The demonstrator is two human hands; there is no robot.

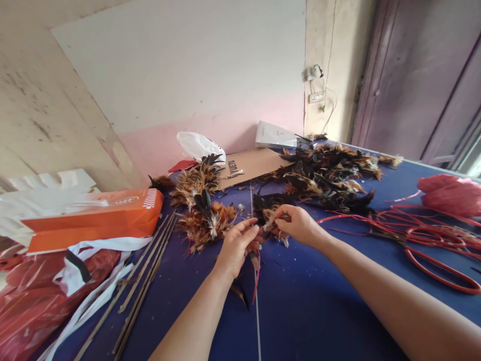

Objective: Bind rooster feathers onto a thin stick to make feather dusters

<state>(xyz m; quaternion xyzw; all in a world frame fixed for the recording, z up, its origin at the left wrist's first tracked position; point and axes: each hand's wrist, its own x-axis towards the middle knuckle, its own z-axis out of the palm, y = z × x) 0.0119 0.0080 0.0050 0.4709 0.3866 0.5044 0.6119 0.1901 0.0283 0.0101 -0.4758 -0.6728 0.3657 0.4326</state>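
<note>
My left hand [236, 245] is closed in a pinch on a small feather bundle [255, 258], whose pale tips and a pink strip hang below the fingers. Just to its right, my right hand [295, 223] has thumb and fingers pinched together at the pale ends of some dark and brown feathers [269, 218]. How many feathers are in those fingers is hidden. A loose dark feather [239, 295] lies under my left wrist. Left of my hands sits a pile of brown feather bunches [214, 225] with white bound ends.
Dark feather bunches [334, 170] cover the back right of the blue table [319, 301]. Red plastic strip [443, 225] and orange-handled scissors [439, 268] lie at right. Thin sticks [145, 286], an orange bag [97, 220] and red plastic [33, 296] are at left. Cardboard [255, 165] lies behind.
</note>
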